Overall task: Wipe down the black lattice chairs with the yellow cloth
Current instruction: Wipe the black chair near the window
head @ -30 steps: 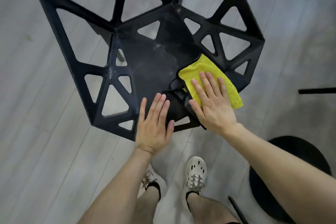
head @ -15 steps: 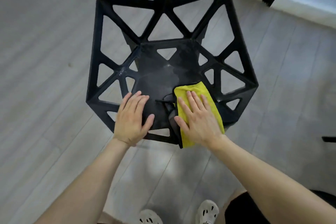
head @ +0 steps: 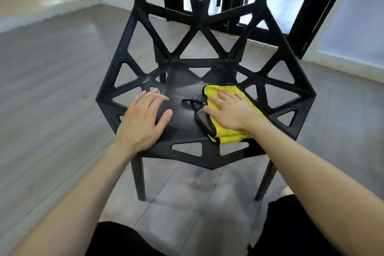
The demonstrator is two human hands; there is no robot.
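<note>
A black lattice chair [head: 133, 33] stands in front of me, its seat at the middle of the view and its triangular-cut back rising behind. A yellow cloth [head: 228, 138] with a grey, black-edged underside lies on the right half of the seat. My right hand [head: 230, 111] presses flat on the cloth with straight fingers. My left hand [head: 145, 119] rests flat on the bare left half of the seat, fingers straight and pointing away from me. A thin black loop of the cloth's trim lies on the seat between the two hands.
Grey plank floor [head: 52, 81] spreads to the left and under the chair. Black-framed glass doors [head: 311, 8] stand behind the chair back. My knees in black shorts [head: 291, 230] fill the bottom edge, close to the chair's front legs.
The view has dropped and tilted up, so the chair back and doors now show. My right hand and the cloth slid a little toward the seat's front right; the left hand stays flat.
</note>
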